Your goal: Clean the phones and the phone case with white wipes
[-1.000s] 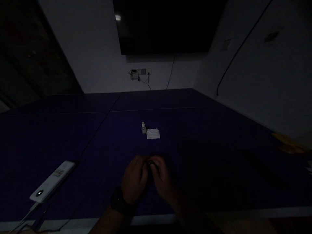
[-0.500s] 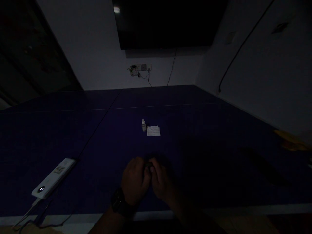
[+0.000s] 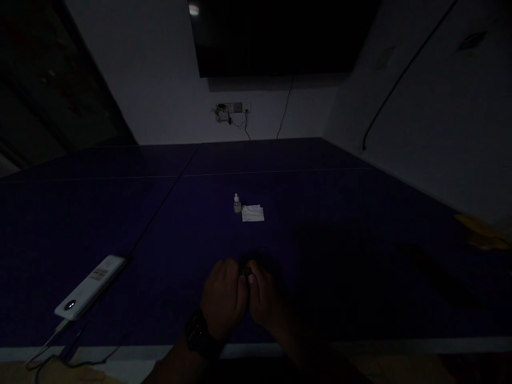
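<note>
Dim room, pale walls, dark blue-purple table (image 3: 156,298) crossed by thin seams. Reading left to right. At far left, door-like dark panel (image 3: 52,101), too shadowed for detail. Below it, near the table's front edge: white power bank (image 3: 88,290), lying flat and slanted, round lit display at the near end, pale cable (image 3: 48,342) plugged in and trailing toward the edge.

Next, left hand (image 3: 221,292), black smartwatch (image 3: 196,332) at the wrist. Fingers curled, thumb against small dark object (image 3: 246,271). Beyond both hands: dropper bottle (image 3: 237,206), upright, white top on, just beside folded white cloth (image 3: 253,214) lying flat. Out of contact with either hand. On the back wall, socket row (image 3: 237,107) under black television (image 3: 276,40).

Right hand (image 3: 262,298) close against the left, thumb tip at the same object. Grip: apparently pinched on it from both sides, near the table's front edge; undersides too dark to tell.

At far right, yellow cloth-like item (image 3: 483,229) by the wall.

Progress, by judgement: mid-handling. Done: object in hand, between both thumbs. Left: not yet let go or set down; bottle and cloth not in use. Cannot tell of any change to the object, nor the amount of work remaining.
</note>
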### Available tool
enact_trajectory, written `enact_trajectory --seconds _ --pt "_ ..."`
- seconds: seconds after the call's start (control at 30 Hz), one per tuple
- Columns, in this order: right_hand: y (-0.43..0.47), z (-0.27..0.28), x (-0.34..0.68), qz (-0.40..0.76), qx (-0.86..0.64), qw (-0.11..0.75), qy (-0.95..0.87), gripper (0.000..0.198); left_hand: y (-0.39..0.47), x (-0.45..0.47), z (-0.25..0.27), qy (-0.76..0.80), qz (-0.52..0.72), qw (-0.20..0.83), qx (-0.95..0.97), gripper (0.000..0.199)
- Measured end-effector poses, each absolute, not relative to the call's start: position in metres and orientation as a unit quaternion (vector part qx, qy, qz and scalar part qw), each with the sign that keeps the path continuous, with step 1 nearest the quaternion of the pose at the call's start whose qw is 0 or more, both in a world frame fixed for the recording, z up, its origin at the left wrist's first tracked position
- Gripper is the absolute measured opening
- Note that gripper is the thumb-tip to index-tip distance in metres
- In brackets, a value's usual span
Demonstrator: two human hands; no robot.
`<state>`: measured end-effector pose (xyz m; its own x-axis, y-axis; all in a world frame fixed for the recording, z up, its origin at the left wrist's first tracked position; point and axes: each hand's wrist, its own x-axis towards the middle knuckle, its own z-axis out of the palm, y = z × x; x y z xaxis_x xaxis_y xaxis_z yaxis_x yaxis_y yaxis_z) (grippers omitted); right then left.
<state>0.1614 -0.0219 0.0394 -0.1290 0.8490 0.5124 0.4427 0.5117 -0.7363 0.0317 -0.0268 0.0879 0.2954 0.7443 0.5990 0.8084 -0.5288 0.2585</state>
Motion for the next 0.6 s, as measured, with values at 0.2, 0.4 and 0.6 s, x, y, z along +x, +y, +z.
enact_trajectory --seconds 0.2,0.4,0.6 --pt "-0.028 0.042 0.163 0.223 -0.448 0.481 -0.719 0.021 -0.032 0.031 0.084 -0.477 -0.352 0.038 -0.805 0.032" --pt "-0.032 0.039 0.167 0.246 -0.439 0.487 -0.714 0.030 -0.037 0.029 0.087 -0.476 -0.357 -0.031 -0.803 0.031" --pt "-0.037 0.026 0.185 0.298 -0.456 0.452 -0.707 0.042 -0.043 0.025 0.100 -0.466 -0.355 -0.135 -0.799 0.031"
